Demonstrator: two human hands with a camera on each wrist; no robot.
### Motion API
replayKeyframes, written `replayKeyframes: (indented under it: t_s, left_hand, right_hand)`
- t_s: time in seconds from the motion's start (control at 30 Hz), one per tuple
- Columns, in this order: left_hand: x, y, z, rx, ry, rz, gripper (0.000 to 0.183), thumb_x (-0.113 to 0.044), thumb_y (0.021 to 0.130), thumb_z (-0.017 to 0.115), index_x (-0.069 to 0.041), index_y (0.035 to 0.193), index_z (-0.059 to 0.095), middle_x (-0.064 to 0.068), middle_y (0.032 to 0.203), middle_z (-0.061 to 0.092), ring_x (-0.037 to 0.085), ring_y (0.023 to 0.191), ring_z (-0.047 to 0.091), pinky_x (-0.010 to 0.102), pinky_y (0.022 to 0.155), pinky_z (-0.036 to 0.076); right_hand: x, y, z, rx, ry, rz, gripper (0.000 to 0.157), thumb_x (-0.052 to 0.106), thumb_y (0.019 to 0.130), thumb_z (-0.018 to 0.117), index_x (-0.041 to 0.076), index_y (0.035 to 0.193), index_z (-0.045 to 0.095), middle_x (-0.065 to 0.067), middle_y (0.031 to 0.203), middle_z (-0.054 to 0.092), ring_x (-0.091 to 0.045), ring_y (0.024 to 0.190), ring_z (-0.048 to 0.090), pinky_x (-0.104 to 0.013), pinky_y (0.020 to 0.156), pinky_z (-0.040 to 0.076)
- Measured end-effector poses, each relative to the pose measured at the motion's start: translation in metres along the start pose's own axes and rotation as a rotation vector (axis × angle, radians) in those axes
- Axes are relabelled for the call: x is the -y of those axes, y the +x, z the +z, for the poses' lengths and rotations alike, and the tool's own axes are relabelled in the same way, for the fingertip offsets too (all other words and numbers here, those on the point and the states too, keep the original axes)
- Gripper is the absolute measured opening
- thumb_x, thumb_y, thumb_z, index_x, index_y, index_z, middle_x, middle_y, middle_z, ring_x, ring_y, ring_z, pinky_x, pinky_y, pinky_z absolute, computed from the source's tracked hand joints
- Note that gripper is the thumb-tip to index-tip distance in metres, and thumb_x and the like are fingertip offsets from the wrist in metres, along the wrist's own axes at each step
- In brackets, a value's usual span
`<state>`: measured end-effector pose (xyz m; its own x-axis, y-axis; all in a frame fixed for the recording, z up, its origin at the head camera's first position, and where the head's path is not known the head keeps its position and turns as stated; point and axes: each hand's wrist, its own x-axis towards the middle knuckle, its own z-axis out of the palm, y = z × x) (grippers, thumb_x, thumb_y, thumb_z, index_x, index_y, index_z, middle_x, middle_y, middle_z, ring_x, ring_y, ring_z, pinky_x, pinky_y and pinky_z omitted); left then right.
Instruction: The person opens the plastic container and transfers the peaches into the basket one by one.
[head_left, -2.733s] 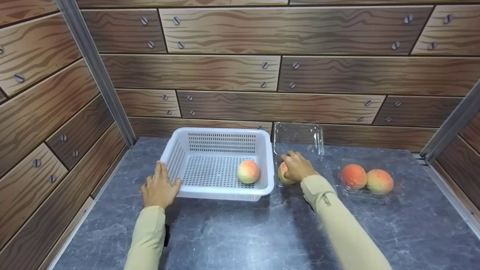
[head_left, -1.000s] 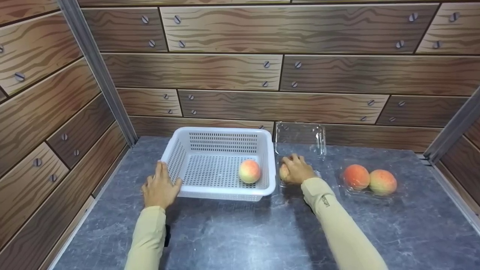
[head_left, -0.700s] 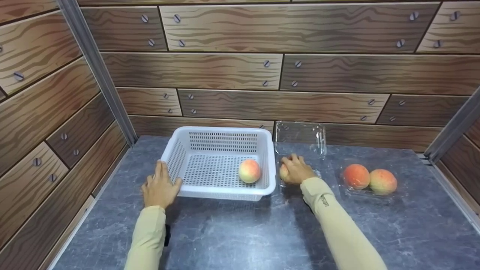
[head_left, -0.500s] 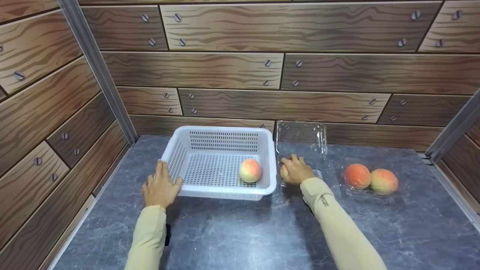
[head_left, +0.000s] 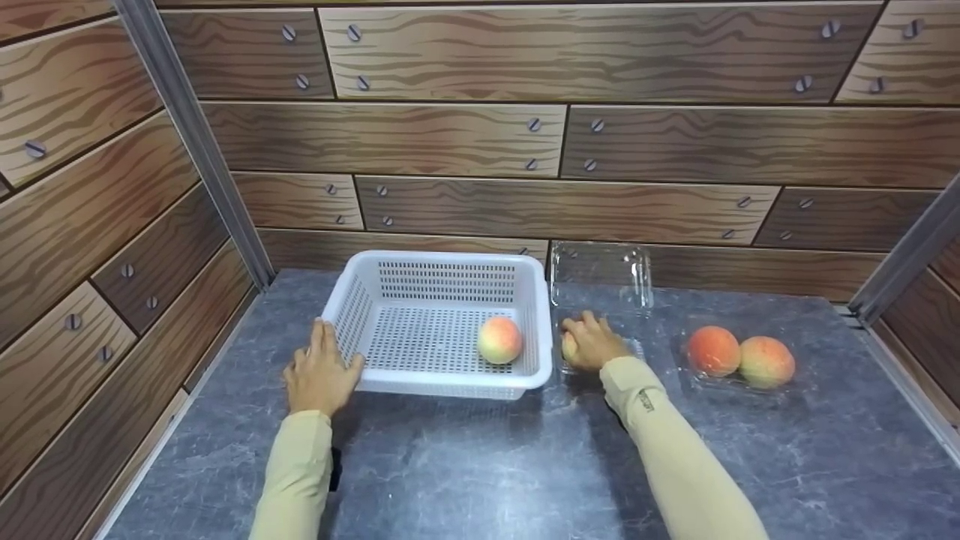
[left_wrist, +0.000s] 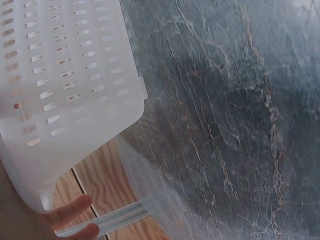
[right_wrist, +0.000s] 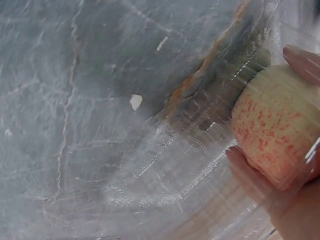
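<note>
- Rectangular white plastic basket (head_left: 450,382), slotted, smooth-rimmed, centre of the head view; a rounded, blushed peach (head_left: 499,340) sits toward its right end.
- Left hand (head_left: 321,375), left of centre: fingers fairly straight, thumb apart, touching the basket's left side.
- Right hand (head_left: 596,343), right of centre: thumb and fingers curled round a speckled peach (right_wrist: 275,120) in a thin, glossy clear box (right_wrist: 180,165), its flap (head_left: 600,274) raised behind.
- The box lies just beside the basket's right rim; grey veined tabletop (head_left: 465,465) stretches across lower centre.
- At right, a red peach (head_left: 713,351) touches a paler peach (head_left: 766,362) in clear plastic, edges hard to trace.
- Right hand mostly hides its peach in the head view; the right wrist frame crops it.
</note>
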<state>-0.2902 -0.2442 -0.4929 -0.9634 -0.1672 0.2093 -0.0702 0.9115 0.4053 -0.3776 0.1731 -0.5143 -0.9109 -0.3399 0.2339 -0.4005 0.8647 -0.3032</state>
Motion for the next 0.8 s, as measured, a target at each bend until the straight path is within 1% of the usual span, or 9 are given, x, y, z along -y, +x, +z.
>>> replayKeyframes:
  t_s: [0.2,0.4,0.57,0.67,0.8]
  left_hand:
    - [-0.001,0.000,0.000,-0.002,0.002,-0.001,0.077,-0.037,0.096,0.053,0.009,0.153,0.032,0.025,0.162,0.025,0.056,0.127,0.045,0.074,0.099,0.035]
    - [0.000,0.001,-0.001,-0.005,0.007,-0.001,0.077,-0.038,0.096,0.053,0.009,0.153,0.032,0.025,0.162,0.025,0.056,0.127,0.045,0.074,0.099,0.035]
    - [0.000,0.001,-0.002,0.012,0.009,-0.008,0.078,-0.038,0.097,0.052,0.009,0.154,0.029,0.024,0.163,0.023,0.056,0.128,0.043,0.074,0.099,0.034]
    - [-0.001,0.000,-0.002,0.019,0.007,-0.009,0.078,-0.039,0.097,0.052,0.009,0.154,0.029,0.024,0.163,0.022,0.057,0.128,0.043,0.074,0.099,0.035]
    - [-0.002,0.000,-0.003,0.009,0.007,-0.003,0.079,-0.039,0.096,0.052,0.009,0.154,0.029,0.024,0.163,0.023,0.057,0.126,0.044,0.074,0.099,0.035]
  right_hand:
    - [-0.001,0.001,0.005,-0.042,0.002,-0.032,0.022,0.008,0.089,0.050,0.001,0.105,0.063,-0.028,0.103,0.053,-0.056,0.091,0.056,-0.067,0.071,0.053]
    - [0.000,0.002,0.005,-0.039,0.003,-0.022,0.025,0.009,0.088,0.049,0.001,0.108,0.062,-0.029,0.106,0.052,-0.057,0.094,0.055,-0.068,0.073,0.052]
    - [-0.001,0.002,0.003,-0.029,0.009,-0.047,0.026,0.010,0.087,0.051,0.000,0.108,0.063,-0.029,0.106,0.053,-0.056,0.093,0.055,-0.067,0.073,0.053]
    - [-0.003,0.002,-0.001,-0.005,0.026,-0.051,0.032,0.009,0.078,0.062,0.001,0.108,0.064,-0.028,0.105,0.053,-0.053,0.092,0.055,-0.065,0.072,0.053]
    - [-0.004,0.003,-0.010,0.047,0.039,-0.022,0.051,0.009,0.062,0.074,0.002,0.112,0.064,-0.026,0.107,0.053,-0.049,0.096,0.055,-0.061,0.074,0.054]
